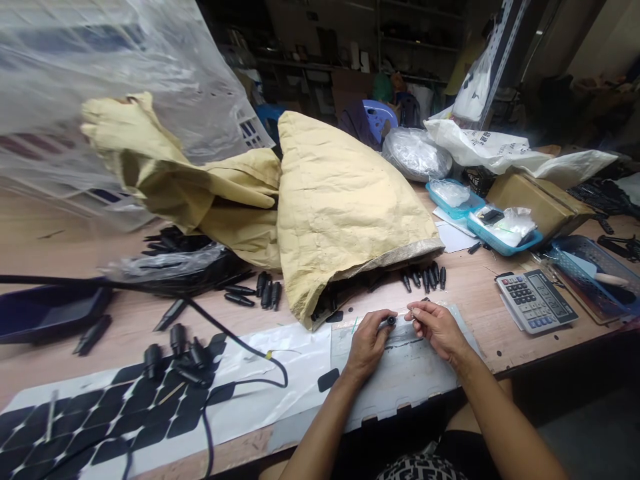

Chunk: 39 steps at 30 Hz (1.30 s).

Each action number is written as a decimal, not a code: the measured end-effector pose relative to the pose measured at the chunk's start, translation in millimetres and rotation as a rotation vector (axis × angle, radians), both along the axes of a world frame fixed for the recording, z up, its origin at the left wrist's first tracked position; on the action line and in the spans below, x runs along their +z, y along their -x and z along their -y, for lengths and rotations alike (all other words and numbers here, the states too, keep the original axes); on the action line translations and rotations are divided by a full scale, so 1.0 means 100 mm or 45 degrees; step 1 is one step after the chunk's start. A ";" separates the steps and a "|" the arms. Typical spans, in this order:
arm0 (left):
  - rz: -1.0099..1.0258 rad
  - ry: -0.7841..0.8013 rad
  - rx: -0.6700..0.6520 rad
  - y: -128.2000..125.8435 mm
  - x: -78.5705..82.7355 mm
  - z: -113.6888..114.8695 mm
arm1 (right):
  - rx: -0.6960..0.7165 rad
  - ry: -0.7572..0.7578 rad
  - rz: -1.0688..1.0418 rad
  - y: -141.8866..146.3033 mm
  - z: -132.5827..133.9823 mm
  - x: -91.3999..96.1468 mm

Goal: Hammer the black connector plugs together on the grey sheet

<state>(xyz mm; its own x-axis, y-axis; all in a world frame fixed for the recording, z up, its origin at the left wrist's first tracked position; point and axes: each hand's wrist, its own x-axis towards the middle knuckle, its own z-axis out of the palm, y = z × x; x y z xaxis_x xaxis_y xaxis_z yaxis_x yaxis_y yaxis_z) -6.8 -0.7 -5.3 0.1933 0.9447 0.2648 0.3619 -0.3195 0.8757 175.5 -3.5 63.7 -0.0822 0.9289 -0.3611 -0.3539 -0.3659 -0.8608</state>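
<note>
My left hand is closed round a small black cylindrical part, whose round end faces me. Close beside it on the right, my right hand pinches something tiny and light-coloured between thumb and fingertips; its kind cannot be made out. Both hands hover over a clear plastic sheet at the table's front edge. Just beyond them, several black cylindrical parts stand and lean in a row by the mouth of a large yellow paper sack. More dark parts show inside the sack's opening.
A calculator, blue baskets and a cardboard box are at the right. To the left, a sheet of black stickers bears several black parts. A black cable crosses that side, near a dark blue tray.
</note>
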 end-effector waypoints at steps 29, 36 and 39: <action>-0.084 -0.061 -0.007 -0.01 0.01 0.00 | -0.038 -0.524 0.650 0.08 0.00 0.02; -0.094 -0.053 -0.010 -0.01 0.00 -0.01 | 0.040 -0.671 0.841 0.10 0.02 0.02; -0.100 -0.061 -0.024 -0.01 -0.02 -0.01 | 0.069 -0.741 0.942 0.11 0.03 -0.02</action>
